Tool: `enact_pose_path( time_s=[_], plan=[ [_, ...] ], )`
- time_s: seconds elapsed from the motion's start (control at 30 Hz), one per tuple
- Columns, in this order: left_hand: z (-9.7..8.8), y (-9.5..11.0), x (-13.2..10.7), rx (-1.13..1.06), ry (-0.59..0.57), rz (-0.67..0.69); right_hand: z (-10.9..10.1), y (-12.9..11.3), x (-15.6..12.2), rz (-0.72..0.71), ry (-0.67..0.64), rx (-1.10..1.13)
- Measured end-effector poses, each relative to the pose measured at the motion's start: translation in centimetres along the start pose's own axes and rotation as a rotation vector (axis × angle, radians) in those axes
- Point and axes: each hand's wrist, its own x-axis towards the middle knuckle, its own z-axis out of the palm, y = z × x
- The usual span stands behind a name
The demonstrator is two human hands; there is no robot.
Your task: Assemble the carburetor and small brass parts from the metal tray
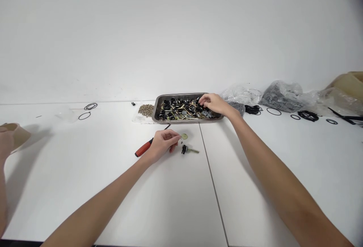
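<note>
My left hand (164, 143) rests over the white table with thumb and forefinger pinched. What it holds, if anything, is too small to make out. By its fingertips lie a round yellowish disc (184, 136) and a black fitting with a brass-coloured rod (193, 150). Partly under this hand is a red-handled screwdriver-like tool (143, 148). My right hand (213, 102) reaches into the right end of a metal tray (154, 115), its fingers curled down at a black part (199, 103). The grip there is partly hidden. Mixed black fittings, rods and rings fill the tray.
Left of the tray is a pile of small brass-coloured pieces (146, 110). Clear bags of grey parts (280, 96) and black rings (308, 115) line the back right; more rings (90, 106) lie back left. Another person's hand (5, 141) holds a beige container (21, 137) at far left.
</note>
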Motion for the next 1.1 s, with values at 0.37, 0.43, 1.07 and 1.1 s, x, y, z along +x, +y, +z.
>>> enact_pose_path(
  time_s=[0.37, 0.43, 1.07, 1.1],
  plan=[
    [0.1, 0.1, 0.0, 0.005, 0.004, -0.002, 0.8, -0.7, -0.1, -0.065, -0.029, -0.044],
    [0.0, 0.0, 0.0, 0.0, 0.008, -0.008, 1.9, -1.1, 0.1, -0.083, -0.121, -0.085],
    [-0.2, -0.2, -0.1, -0.027, -0.055, 0.032, 2.7, -2.3, 0.1, -0.108, -0.079, -0.182],
    [-0.2, -0.2, -0.1, -0.022, -0.057, 0.031, 2.7, -3.1, 0.1, -0.109, -0.082, -0.171]
  ],
)
